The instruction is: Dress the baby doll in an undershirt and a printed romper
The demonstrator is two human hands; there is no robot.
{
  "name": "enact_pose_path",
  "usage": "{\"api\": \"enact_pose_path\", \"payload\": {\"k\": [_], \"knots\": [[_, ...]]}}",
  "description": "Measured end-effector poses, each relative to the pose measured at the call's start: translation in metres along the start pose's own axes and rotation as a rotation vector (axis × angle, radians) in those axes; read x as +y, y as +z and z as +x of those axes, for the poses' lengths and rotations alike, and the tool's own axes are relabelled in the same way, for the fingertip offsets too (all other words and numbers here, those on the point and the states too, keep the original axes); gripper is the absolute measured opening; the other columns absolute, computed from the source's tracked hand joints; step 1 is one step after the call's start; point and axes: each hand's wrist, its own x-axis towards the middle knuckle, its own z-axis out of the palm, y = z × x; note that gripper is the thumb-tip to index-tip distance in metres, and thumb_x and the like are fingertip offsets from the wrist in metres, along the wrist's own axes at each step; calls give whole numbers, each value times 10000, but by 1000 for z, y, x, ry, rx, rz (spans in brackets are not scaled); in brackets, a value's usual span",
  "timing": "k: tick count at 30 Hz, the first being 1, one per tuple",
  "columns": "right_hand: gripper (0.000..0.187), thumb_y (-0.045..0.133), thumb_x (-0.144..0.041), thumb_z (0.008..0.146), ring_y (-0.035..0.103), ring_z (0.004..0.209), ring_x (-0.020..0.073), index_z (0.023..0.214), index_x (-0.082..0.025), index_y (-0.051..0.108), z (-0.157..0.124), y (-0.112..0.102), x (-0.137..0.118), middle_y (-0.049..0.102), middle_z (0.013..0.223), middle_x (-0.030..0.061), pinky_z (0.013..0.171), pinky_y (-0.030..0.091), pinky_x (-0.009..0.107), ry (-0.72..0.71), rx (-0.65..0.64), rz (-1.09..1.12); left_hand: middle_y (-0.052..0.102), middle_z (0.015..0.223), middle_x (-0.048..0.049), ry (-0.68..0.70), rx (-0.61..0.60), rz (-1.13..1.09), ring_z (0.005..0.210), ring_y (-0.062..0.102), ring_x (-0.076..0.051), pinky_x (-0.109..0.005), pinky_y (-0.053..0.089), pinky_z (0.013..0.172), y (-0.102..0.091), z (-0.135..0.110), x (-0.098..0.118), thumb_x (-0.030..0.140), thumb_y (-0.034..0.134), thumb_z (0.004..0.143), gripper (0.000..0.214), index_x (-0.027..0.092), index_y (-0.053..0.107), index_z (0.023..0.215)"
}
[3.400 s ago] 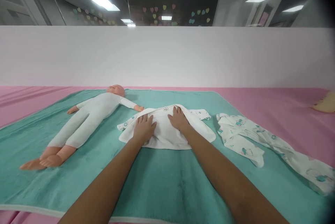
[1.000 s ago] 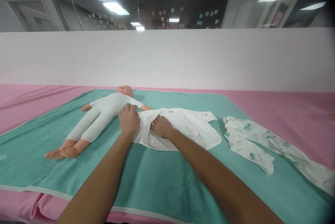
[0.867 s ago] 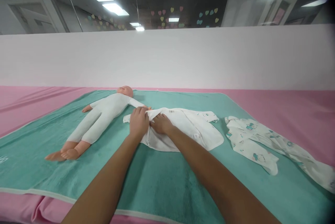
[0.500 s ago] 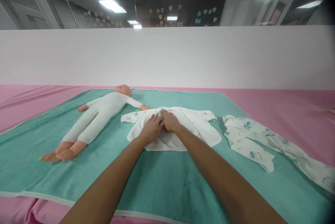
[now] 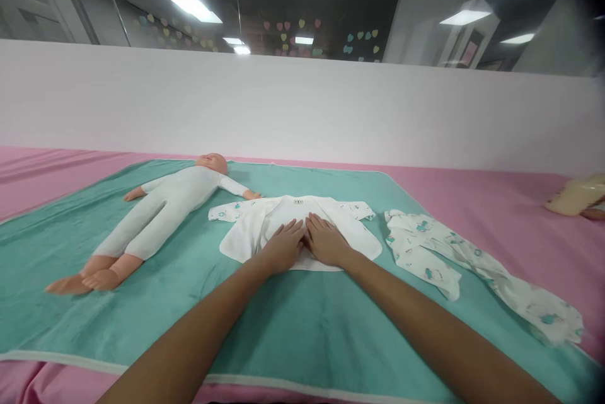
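A white baby shirt (image 5: pixel 354 227) lies spread open on the green towel (image 5: pixel 302 328), its printed sleeves stretched out to both sides. Flat on the middle of the shirt rest my left hand (image 5: pixel 286 245) and my right hand (image 5: pixel 326 240), side by side with fingertips close together. Both hands have their fingers extended and grip nothing. To the left, a baby doll (image 5: pixel 174 193) in a white bodysuit lies on its back, one hand near the shirt's left sleeve. Printed baby trousers (image 5: pixel 454 253) lie loosely at the right of the shirt.
A pink cloth (image 5: pixel 491 202) extends beyond the towel on all sides. Behind it stands a white wall panel (image 5: pixel 283 108) with glass above. At the right edge, a pale yellowish object (image 5: pixel 576 195) shows, partly cut off.
My hands have slid down the shirt from near the neckline towards me, and the neck label is now uncovered. The camera has turned slightly right, bringing the yellowish object into view.
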Motion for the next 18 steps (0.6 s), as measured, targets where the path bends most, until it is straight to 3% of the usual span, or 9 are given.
{"api": "enact_pose_path", "payload": {"k": [4, 8, 11, 15, 18], "knots": [[610, 133, -445, 923, 153, 1365, 208, 1404, -85, 235, -32, -13, -2, 202, 1472, 121, 1101, 166, 382, -40, -53, 27, 217, 1477, -61, -94, -81, 3, 1362, 146, -245, -497, 168, 1079, 3, -1, 8, 390, 232, 913, 505, 209, 287, 1382], [700, 117, -572, 891, 71, 1378, 230, 1426, -124, 174, -52, -25, -3, 91, 1498, 87, 1109, 134, 396, -43, -128, 112, 206, 1480, -70, -321, -82, 93, 1357, 143, -283, -491, 160, 1076, -4, 1, -6, 319, 237, 904, 492, 187, 314, 1372], [724, 167, -610, 874, 75, 1376, 247, 1426, -142, 184, -63, -31, -1, 91, 1499, 76, 1111, 133, 395, -90, -123, 158, 216, 1475, -88, -419, -80, 129, 1355, 144, -287, -454, 188, 1074, -7, 3, -18, 287, 260, 894, 494, 170, 318, 1370], [575, 322, -561, 875, 279, 1313, 230, 1340, -229, 381, -75, -42, 7, 299, 1445, 39, 1063, 255, 374, -262, -72, 197, 237, 1469, -80, -432, -52, 159, 1349, 167, -285, -467, 206, 1060, -10, 1, -20, 325, 247, 905, 467, 197, 349, 1343], [293, 384, -380, 902, 497, 1075, 188, 1039, -224, 590, -78, -49, 11, 532, 1236, 37, 885, 397, 330, -367, 28, 164, 269, 1456, -80, -403, -43, 165, 1343, 185, -284, -479, 212, 1054, -13, -2, -15, 334, 250, 911, 442, 200, 385, 1310]]}}
